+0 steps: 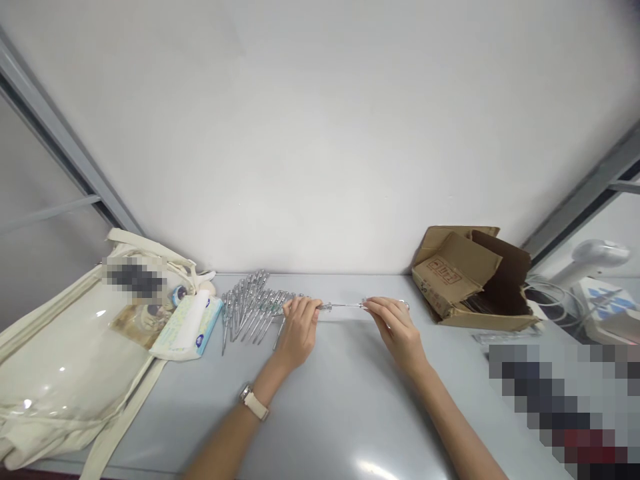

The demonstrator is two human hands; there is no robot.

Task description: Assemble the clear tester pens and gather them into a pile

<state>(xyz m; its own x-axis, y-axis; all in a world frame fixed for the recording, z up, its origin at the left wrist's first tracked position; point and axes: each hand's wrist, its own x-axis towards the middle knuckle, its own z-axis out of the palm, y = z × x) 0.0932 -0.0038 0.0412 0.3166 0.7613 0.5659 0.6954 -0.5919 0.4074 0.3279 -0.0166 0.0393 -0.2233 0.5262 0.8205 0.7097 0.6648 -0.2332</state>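
My left hand [299, 328] pinches the clear handle end of a slim test-pen screwdriver [343, 306] that lies level just above the grey table [320, 413]. My right hand [396, 325] pinches the other end, at the thin metal shaft. Both hands have the fingers closed on it. A watch with a pale strap [254, 402] is on my left wrist. Just left of my left hand lies a fanned pile of several similar clear-handled screwdrivers [250, 303].
A cream tote bag with a clear front [65, 360] lies at the left, with a pack of tissues [193, 325] on its edge. An open cardboard box [473, 280] lies at the right, against the white wall. White devices and cables [585, 287] stand at the far right.
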